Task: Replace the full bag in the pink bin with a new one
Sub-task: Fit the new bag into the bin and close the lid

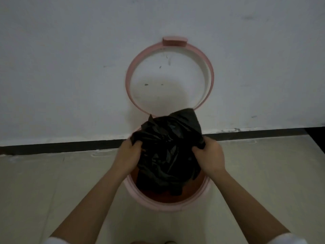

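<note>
A round pink bin (168,206) stands on the floor against the wall, its lid (169,74) swung up and leaning on the wall. A crumpled black bag (167,152) bulges up out of the bin's mouth. My left hand (128,155) grips the bag's left side and my right hand (209,155) grips its right side, both with fingers closed into the plastic. The reddish inside of the bin shows below the bag at the near rim.
A white wall (70,67) rises right behind the bin, with a dark skirting strip (61,147) along its base. Pale floor tiles (52,191) spread out on both sides of the bin.
</note>
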{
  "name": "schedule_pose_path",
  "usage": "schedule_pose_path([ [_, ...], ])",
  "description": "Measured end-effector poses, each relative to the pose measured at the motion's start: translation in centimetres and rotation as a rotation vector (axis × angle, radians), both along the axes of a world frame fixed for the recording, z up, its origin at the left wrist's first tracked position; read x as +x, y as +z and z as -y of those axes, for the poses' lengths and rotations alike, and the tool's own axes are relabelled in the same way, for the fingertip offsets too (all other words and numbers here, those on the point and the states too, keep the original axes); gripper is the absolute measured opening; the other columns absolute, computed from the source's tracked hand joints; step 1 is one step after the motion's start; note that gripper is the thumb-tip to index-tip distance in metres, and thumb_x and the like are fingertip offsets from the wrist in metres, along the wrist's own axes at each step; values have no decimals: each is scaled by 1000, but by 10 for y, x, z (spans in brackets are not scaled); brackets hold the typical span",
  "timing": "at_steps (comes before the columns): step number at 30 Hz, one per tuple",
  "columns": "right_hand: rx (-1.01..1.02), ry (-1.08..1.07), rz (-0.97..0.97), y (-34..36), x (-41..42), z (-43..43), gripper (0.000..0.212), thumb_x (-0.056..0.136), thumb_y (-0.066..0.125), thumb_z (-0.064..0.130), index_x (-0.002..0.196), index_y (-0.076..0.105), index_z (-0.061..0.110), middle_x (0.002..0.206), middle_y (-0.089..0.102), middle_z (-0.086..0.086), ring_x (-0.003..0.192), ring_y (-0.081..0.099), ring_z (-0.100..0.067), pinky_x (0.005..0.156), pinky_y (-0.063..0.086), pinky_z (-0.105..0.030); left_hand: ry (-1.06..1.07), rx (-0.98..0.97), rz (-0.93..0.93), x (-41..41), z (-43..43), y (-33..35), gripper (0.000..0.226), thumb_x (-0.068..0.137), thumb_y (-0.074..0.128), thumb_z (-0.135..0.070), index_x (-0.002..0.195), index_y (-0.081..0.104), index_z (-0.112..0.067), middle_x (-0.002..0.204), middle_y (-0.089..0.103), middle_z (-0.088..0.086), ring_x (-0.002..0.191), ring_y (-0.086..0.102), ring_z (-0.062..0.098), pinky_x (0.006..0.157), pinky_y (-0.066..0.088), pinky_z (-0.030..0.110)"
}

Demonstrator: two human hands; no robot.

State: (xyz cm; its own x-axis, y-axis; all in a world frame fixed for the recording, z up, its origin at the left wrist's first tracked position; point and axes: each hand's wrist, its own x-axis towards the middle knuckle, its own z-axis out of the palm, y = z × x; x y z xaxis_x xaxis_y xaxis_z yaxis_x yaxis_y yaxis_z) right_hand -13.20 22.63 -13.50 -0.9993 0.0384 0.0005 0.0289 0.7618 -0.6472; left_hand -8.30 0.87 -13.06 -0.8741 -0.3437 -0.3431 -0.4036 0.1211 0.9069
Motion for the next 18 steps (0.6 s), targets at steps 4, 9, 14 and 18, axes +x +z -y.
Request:
schedule_pose_path([
  [4, 115, 152, 4, -10, 5, 5, 26, 76, 62, 18, 99, 60, 8, 97, 64, -13, 85, 59, -28, 62, 43, -32, -245, -646, -120, 10, 3, -16, 13, 91, 45, -18, 92, 56, -12, 73, 61, 4, 69, 57, 24, 57, 39, 30],
  [9, 54, 119, 57, -9, 9, 4, 15, 75, 64, 15, 86, 67, 6, 78, 67, -15, 75, 63, -29, 55, 37, -29, -132, -456, -125, 17, 0, -11, 45, 85, 52, -14, 130, 54, -21, 95, 69, 3, 85, 61, 20, 70, 40, 26],
  [14, -262, -77, 62, 13, 24, -16, 15, 77, 70, 13, 87, 65, 4, 80, 70, -11, 73, 64, -24, 65, 49, -35, -197, -731, -379, 31, 16, -8, 70, 84, 49, -29, 149, 24, -28, 151, 34, 10, 134, 34, 29, 111, 30, 42],
  [18, -436, -140, 214, 11, 32, -9, 5, 77, 69, 13, 80, 67, 10, 78, 70, -5, 78, 67, -22, 70, 51, -32, -934, -953, -46, 23, -9, -33, 52, 92, 28, -46, 143, 37, -37, 159, 23, -2, 147, 10, 25, 119, 11, 51],
])
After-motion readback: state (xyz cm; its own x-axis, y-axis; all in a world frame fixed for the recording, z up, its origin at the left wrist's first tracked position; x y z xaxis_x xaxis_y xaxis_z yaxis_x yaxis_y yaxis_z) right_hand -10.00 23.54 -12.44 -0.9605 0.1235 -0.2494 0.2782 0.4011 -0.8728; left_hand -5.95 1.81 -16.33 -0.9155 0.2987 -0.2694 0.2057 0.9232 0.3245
